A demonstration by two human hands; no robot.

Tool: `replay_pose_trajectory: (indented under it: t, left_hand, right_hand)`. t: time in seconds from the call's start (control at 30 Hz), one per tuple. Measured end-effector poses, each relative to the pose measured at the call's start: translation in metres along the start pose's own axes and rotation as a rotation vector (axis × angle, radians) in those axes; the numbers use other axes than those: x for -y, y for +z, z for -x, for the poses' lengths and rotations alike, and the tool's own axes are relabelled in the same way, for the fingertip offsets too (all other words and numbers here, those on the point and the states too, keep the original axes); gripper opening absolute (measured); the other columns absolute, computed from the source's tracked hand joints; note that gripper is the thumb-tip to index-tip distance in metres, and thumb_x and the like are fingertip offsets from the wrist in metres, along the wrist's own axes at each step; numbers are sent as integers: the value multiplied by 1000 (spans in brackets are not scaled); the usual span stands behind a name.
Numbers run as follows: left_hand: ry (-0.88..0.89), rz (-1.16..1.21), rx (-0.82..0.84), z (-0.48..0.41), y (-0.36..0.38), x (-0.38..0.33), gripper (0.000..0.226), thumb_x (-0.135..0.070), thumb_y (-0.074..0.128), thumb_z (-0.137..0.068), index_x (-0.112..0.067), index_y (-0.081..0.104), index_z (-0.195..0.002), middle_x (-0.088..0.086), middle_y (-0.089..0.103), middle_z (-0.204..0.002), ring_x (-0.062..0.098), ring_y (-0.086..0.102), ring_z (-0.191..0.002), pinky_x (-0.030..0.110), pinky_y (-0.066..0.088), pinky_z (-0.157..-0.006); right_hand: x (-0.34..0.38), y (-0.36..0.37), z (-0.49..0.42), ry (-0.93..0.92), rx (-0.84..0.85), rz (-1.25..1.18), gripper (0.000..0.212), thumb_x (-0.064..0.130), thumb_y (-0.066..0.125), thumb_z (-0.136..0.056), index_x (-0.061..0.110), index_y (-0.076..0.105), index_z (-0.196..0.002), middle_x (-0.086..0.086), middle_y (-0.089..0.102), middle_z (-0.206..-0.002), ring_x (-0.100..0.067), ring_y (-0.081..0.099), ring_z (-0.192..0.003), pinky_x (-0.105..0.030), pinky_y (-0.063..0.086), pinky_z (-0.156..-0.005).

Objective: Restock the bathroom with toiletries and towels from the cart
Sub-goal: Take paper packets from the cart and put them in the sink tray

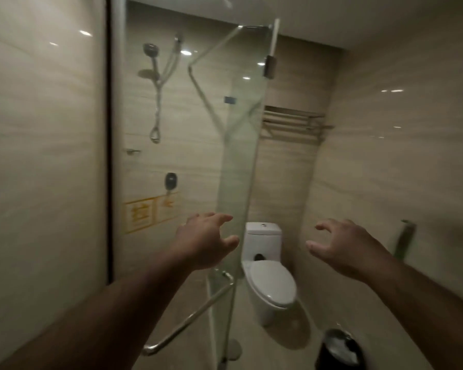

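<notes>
I face into a dim, blurred bathroom. My left hand (206, 239) is stretched out in front of the edge of the glass shower door (238, 161), fingers spread and loosely bent, holding nothing. My right hand (342, 247) reaches forward at the same height, fingers relaxed, also holding nothing. A metal towel rack (292, 124) hangs on the back wall above the toilet; I see no towels on it. No toiletries, towels or cart are in view.
A white toilet (270, 279) with its lid down stands against the back wall. The shower door's chrome handle bar (190, 316) juts out low at the centre. A black bin (340, 348) sits on the floor at lower right. Shower head (151, 50) on left wall.
</notes>
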State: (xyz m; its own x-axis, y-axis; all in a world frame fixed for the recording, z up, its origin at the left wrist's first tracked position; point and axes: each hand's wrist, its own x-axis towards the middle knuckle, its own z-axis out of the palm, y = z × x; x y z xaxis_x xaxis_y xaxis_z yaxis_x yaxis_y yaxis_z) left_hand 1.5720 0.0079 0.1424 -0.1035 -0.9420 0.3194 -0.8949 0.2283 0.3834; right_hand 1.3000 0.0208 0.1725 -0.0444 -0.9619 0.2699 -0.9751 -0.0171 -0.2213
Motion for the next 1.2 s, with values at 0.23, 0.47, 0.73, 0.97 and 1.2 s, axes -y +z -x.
replay_pose_trajectory:
  t: [0.23, 0.47, 0.73, 0.97, 1.2]
  left_hand:
    - [189, 38, 84, -89, 48, -47, 64, -60, 53, -90, -36, 39, -147, -1, 43, -153, 26, 36, -140, 45, 35, -113]
    - [351, 147, 170, -150, 103, -97, 65, -60, 52, -91, -35, 38, -149, 1, 42, -153, 31, 35, -140, 41, 35, -112]
    - [656, 248, 273, -146, 163, -236, 62, -59, 52, -91, -36, 39, -148, 2, 46, -150, 30, 38, -136, 42, 38, -110]
    - [866, 300, 371, -105, 227, -377, 63, -59, 51, -92, -37, 36, -149, -2, 46, -150, 27, 39, -136, 41, 39, -108]
    - [990, 318, 467, -79, 264, -503, 61, -53, 51, -96, -33, 34, -151, -1, 41, -153, 26, 33, -141, 48, 37, -112]
  right_hand:
    - [-76, -32, -24, 252, -15, 176, 76, 74, 51, -77, 33, 48, -141, -9, 50, -144, -31, 50, -127, -39, 47, -100]
    - [-123, -38, -8, 495, -41, 215, 68, 66, 53, -83, 35, 45, -143, -8, 47, -145, -32, 48, -127, -40, 45, -104]
    - [-203, -74, 71, 810, -147, 311, 65, 65, 53, -85, 31, 48, -140, -7, 49, -142, -30, 51, -124, -38, 47, -100]
    - [-293, -98, 148, 1061, -237, 390, 58, 62, 46, -93, 26, 49, -138, -7, 50, -139, -30, 48, -126, -42, 46, -102]
    - [-407, -127, 222, 1218, -241, 390, 52, 54, 48, -94, 23, 51, -136, -7, 50, -136, -29, 54, -119, -40, 50, -95]
